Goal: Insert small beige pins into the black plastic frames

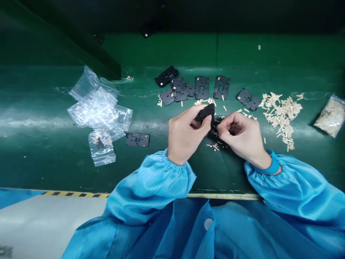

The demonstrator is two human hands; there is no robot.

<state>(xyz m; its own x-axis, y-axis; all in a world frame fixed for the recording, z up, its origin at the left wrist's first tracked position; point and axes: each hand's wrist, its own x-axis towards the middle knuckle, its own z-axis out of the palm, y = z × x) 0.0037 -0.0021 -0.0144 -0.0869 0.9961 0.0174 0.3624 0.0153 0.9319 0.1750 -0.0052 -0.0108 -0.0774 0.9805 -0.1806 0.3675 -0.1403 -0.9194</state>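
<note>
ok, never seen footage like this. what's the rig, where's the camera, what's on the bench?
No machine here: one camera sits on a person's head and looks down at their own two bare hands. The left hand holds a small black plate between thumb and fingers. The right hand is pinched shut at the plate's lower edge; what it pinches is hidden. On the green bench lie a row of black plates behind the hands, a lone plate and clear bags to the left, and a heap of pale strips and a filled bag to the right.
</note>
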